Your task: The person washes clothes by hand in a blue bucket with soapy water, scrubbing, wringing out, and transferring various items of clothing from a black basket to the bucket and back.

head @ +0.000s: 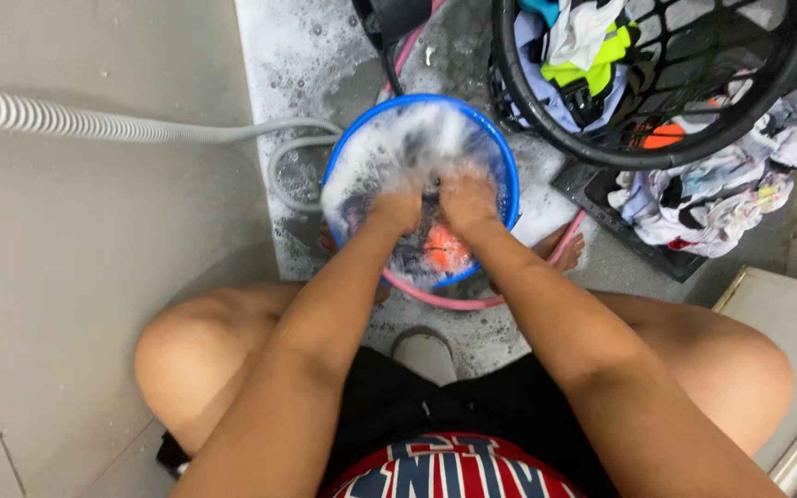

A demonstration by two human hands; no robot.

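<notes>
My fingers are under the suds, so I cannot tell how far they are curled or spread. The left hand [397,208] and the right hand [465,201] sit side by side, knuckles up, both sunk into the wet laundry [435,247] in the blue bucket [506,166]. Whether either one has a real grip on the cloth, or only presses on it, I cannot tell.

Just below the fingers, toward my body, an orange piece shows among darker cloth. Beyond the fingertips the water is capped with thick white foam [417,138].

I judge this load soft and limp, heavy with water and slick with soap. A bunched handful would hold better than a pinch at one edge, and I would take it low in the mass, where the folds are thick.

Both forearms run down from my knees and converge at the bucket, wrists bent a little downward, elbows out. I am crouched, bare knees to either side.

Out from the hands, a pink hose [445,300] curves under the near rim. A grey ribbed hose [94,124] runs off to the left over the wet floor [297,55]. Beyond the right hand stands a black basket [657,152] of mixed clothes, with another heap of clothes [703,198] on a dark tray beside it.
</notes>
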